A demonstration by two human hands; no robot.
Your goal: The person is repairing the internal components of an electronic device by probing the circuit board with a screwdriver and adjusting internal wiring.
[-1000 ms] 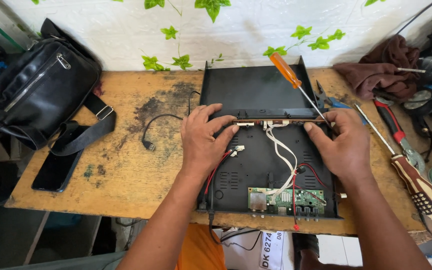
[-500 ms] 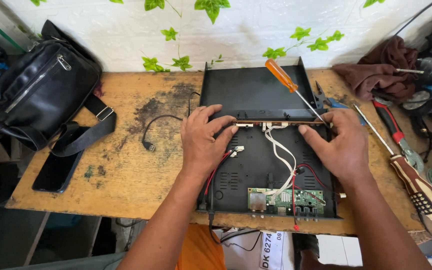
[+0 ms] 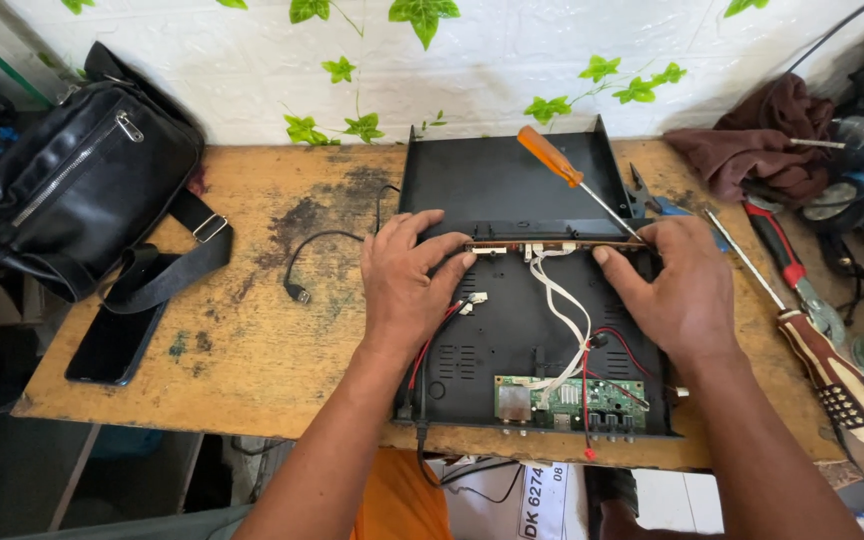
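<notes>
The wooden tabletop (image 3: 252,330) carries a black bag (image 3: 72,190) at nine o'clock and an open black metal chassis (image 3: 512,190) at centre. Both hands, left (image 3: 407,280) and right (image 3: 672,290), pinch a long narrow circuit board (image 3: 552,244) on edge across the chassis; an orange-handled screwdriver (image 3: 552,158) leans at twelve o'clock. Best held level, wires (image 3: 562,310) slack.

A repair workshop: stained wooden bench (image 3: 252,330), screwdrivers (image 3: 832,375), opened electronics case (image 3: 512,190).

Matt black metal case (image 3: 512,190) on stained wooden table (image 3: 242,340).
</notes>
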